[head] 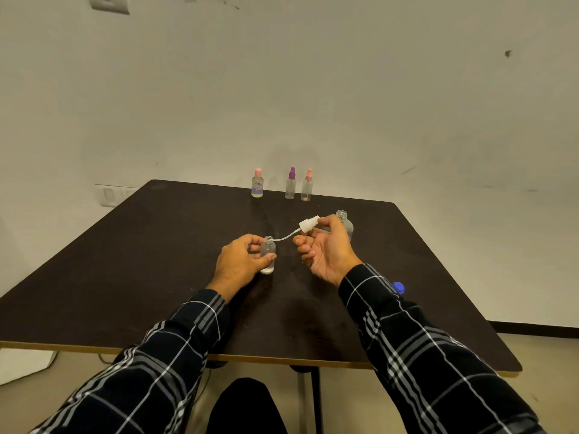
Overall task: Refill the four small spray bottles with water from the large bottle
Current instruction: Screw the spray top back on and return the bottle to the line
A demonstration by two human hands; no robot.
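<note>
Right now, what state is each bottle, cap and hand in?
Small bottle: upright, uncapped, gripped by left hand.
Spray top: off, pinched by right hand.
Large bottle: upright, uncapped.
Blue cap: off, on table.
Back bottles: upright, capped.

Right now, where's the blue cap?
Head view, right side: the blue cap lies on the table, partly hidden behind the right sleeve, nearer than the large bottle.

Both arms wear long dark sleeves (175,349) checked with white and grey lines.
</note>
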